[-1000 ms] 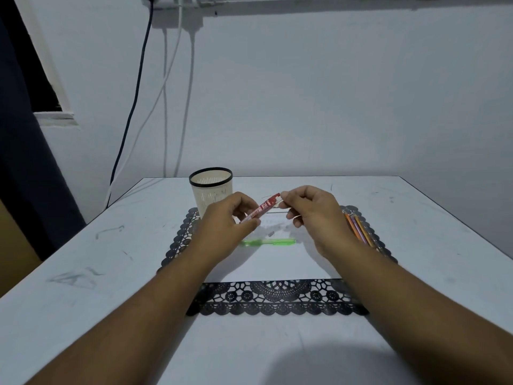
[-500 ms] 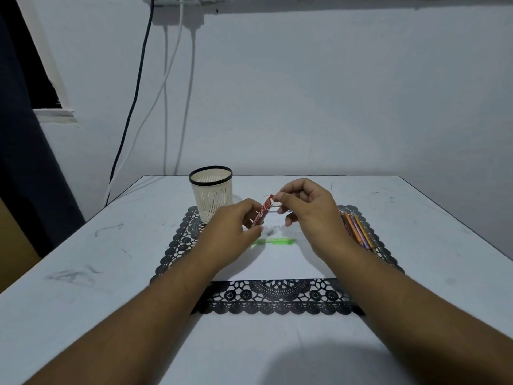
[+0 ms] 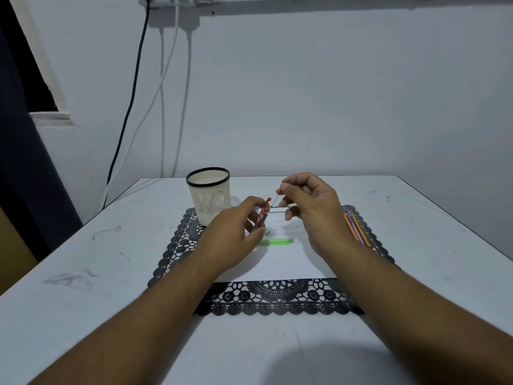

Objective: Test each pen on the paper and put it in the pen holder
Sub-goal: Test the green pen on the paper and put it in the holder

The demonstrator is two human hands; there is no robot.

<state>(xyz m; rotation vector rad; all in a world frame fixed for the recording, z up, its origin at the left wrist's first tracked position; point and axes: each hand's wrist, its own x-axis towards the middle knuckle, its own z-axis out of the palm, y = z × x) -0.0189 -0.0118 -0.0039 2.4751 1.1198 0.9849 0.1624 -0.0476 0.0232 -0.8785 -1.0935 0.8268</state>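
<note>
Pulling apart now: left hand (image 3: 236,232) grips the red pen (image 3: 262,216), tipped upright since a second ago, right hand (image 3: 308,207) pinches its thin insides, holder (image 3: 208,194) at 10 o'clock, so testing's stalled.

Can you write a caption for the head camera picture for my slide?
Two hands pull a red pen apart beside the pen holder.

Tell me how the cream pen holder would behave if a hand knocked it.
The pen holder looks like thin slotted plastic, so it is probably light and would slide or tip easily. It stands upright and seems empty, so nothing weighs it down. Its base overlaps the lace mat, which may add friction.
</note>
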